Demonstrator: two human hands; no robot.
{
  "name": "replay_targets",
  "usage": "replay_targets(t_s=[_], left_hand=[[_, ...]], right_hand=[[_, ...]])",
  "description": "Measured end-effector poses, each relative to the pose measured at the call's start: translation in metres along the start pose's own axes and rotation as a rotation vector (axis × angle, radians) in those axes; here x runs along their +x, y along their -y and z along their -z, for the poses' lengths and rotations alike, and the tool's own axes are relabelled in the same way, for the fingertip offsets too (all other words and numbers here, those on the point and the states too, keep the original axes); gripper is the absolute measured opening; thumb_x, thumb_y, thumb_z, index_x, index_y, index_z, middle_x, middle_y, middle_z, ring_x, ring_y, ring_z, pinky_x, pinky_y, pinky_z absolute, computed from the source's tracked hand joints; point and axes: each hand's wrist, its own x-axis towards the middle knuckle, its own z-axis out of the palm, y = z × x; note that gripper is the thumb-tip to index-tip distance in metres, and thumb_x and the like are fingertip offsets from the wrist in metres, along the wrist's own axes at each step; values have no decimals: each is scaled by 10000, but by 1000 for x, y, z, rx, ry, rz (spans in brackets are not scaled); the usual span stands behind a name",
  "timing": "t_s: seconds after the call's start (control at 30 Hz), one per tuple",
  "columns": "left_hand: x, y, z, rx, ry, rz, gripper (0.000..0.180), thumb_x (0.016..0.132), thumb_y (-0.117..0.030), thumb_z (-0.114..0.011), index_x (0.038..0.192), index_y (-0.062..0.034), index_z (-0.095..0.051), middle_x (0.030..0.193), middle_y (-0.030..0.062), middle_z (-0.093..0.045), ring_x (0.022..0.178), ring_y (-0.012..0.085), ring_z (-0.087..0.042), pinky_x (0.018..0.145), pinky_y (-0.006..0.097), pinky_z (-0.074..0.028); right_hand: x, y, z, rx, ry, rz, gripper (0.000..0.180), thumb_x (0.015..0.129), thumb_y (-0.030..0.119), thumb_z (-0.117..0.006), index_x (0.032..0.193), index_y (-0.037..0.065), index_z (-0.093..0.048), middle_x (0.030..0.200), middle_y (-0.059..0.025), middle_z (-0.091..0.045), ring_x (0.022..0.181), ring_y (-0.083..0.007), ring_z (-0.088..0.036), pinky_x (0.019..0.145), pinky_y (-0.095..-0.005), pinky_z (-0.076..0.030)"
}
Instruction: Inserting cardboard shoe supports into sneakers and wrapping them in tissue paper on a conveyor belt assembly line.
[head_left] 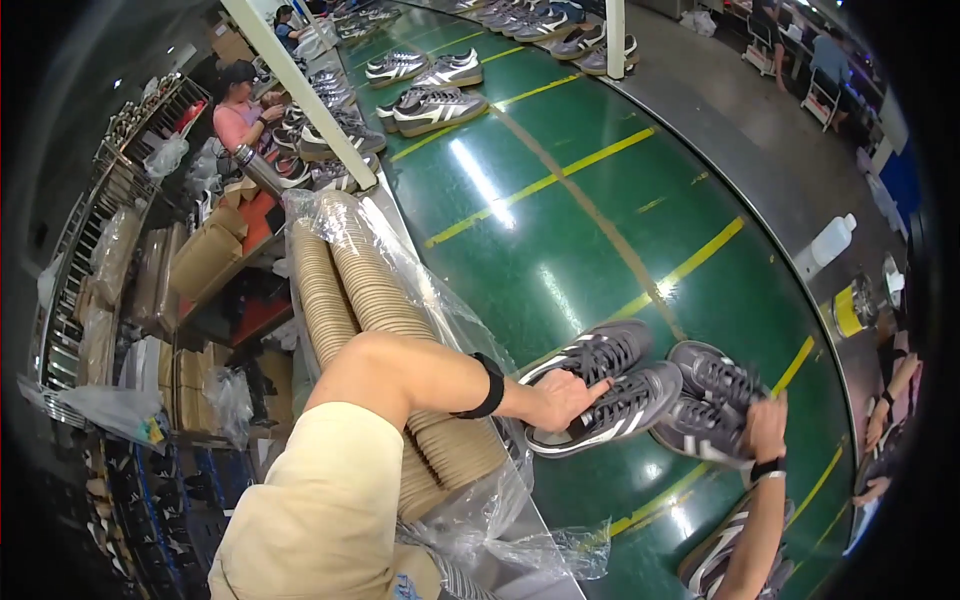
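My left hand is on a dark grey sneaker with white side stripes. It grips the shoe around its opening, index finger stretched over the dark laces; the other fingers are partly hidden. Behind that shoe lies a matching sneaker, touching it. To the right, my right hand holds the end of another dark grey striped sneaker, its fingertips slightly blurred. A fourth sneaker lies against that one on the far side. Below, my right forearm partly covers more striped sneakers.
The green conveyor belt has yellow cross lines and carries more sneakers farther up. Tan ribbed stacks in clear plastic lie along its left edge. A white post stands there. Across the belt are a white bottle and another person's arms.
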Motion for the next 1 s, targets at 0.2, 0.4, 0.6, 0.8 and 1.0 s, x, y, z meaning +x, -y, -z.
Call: replay_targets(t_s=[0.2, 0.4, 0.6, 0.8, 1.0], left_hand=[[-29, 18, 59, -222, -286, 16, 696, 689, -56, -626, 1317, -166, -347, 838, 217, -649, 846, 423, -645, 771, 497, -509], [-13, 45, 101, 54, -532, 98, 553, 685, -209, -666, 1156, -76, -406, 860, 217, -654, 829, 402, -656, 701, 492, -521], [-122, 60, 135, -135, -222, -489, 443, 733, -225, -730, 1124, -72, -589, 1011, 129, -651, 914, 302, -632, 806, 398, -493], [-196, 55, 45, -48, -108, -805, 680, 655, -315, -807, 1227, -79, -524, 1248, 121, -546, 1205, 317, -487, 1028, 432, -355], [-185, 59, 4, -271, -107, -753, 638, 676, -229, -809, 1226, -54, -537, 1266, 157, -539, 1199, 344, -499, 1021, 425, -395]], right_hand=[[-72, 97, 101, 253, 122, -384, 251, 540, 198, -686, 584, -29, -589, 654, -240, -606, 640, -433, -590, 627, -492, -461], [-101, 155, 114, 426, 131, -865, 483, 673, 336, -672, 989, -26, -619, 968, -263, -640, 902, -420, -617, 806, -486, -487], [-4, 243, 201, 841, -244, -617, 191, 788, 179, -697, 877, 11, -672, 823, -154, -687, 744, -296, -669, 680, -375, -513], [-41, 354, 253, 1422, 41, -368, 120, 777, 66, -706, 880, 3, -705, 783, -71, -699, 728, -115, -637, 692, -280, -520], [-42, 473, 246, 1871, -14, -655, 139, 798, 99, -714, 859, -23, -692, 717, -66, -666, 689, -90, -590, 641, -266, -481]])
